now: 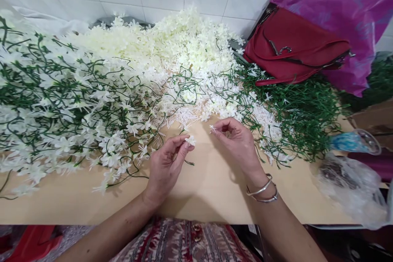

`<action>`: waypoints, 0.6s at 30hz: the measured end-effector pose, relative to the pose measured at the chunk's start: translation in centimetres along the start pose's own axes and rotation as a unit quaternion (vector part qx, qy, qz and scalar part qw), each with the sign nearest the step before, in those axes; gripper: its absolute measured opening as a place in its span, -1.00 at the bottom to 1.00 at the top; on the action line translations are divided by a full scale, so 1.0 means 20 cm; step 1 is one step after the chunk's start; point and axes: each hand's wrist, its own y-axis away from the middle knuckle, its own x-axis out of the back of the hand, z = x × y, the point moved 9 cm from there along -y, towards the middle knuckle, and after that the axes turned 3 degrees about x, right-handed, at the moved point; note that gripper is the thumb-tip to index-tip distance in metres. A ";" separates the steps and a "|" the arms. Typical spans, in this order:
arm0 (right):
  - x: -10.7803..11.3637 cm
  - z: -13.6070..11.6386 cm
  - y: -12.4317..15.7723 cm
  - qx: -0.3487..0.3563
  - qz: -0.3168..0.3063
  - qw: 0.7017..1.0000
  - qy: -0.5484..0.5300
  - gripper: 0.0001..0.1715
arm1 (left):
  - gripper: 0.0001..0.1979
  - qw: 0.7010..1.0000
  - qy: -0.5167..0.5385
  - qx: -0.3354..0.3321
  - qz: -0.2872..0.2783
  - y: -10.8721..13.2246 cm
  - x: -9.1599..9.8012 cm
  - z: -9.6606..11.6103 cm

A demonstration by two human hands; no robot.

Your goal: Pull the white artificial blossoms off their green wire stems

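Over the table, my left hand is closed, with a small white flower pinched between thumb and forefinger; a bit of green stem shows below it. To its right, my right hand pinches a tiny white piece at its fingertips, too small to make out clearly. The two hands are apart. Thin white stamens lie on the table beyond them, beside loose green stems and a heap of cream-white blossoms.
White flowers on green stems are piled at the left. Green stems, a red handbag and a purple bag are at the right. A blue patterned cup lies near a clear plastic bag on the wooden table.
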 end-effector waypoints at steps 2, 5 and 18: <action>-0.01 0.01 0.00 -0.019 -0.008 1.000 -0.014 -0.91 | -0.80 1.000 0.004 0.002 0.001 0.00 0.00 0.00; -0.03 0.02 0.01 -0.051 -0.019 0.998 -0.030 -0.89 | -0.80 1.000 0.003 0.006 0.002 0.00 0.00 0.01; -0.02 0.04 0.00 -0.050 -0.023 0.996 -0.069 -0.83 | -0.83 1.000 0.001 -0.006 0.017 -0.02 0.03 0.03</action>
